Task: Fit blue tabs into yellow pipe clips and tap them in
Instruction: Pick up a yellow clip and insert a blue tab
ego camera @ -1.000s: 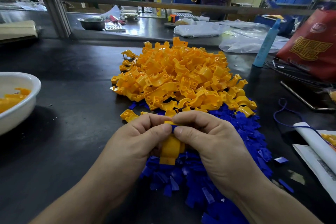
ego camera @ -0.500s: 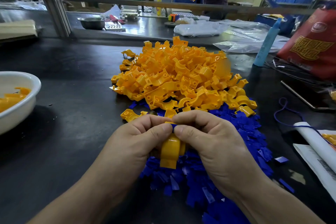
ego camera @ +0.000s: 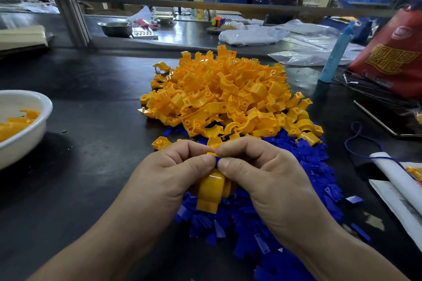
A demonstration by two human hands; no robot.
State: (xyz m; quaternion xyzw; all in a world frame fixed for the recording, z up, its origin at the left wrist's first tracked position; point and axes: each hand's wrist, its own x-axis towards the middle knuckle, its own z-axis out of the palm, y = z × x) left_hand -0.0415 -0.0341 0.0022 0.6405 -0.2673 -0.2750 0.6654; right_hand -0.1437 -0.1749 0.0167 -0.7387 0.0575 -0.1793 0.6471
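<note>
A yellow pipe clip (ego camera: 210, 191) hangs between both hands above a spread of blue tabs (ego camera: 262, 219). My left hand (ego camera: 175, 171) grips the clip's upper end from the left. From the right, my right hand (ego camera: 258, 171) pinches a blue tab (ego camera: 217, 159) at the clip's top; only a sliver of the tab shows between the two thumbs. Behind the hands lies a big heap of loose yellow pipe clips (ego camera: 228, 96).
A white bowl (ego camera: 25, 134) holding yellow clips sits at the left edge. A light blue bottle (ego camera: 335, 52), a red bag (ego camera: 392, 57), clear plastic bags (ego camera: 296, 39) and papers (ego camera: 402, 187) lie to the right. A person stands far behind the bench rail.
The hands and the clip have hardly moved; the thumbs stay pressed together at the clip's top. The person in the background has shifted to the right.
</note>
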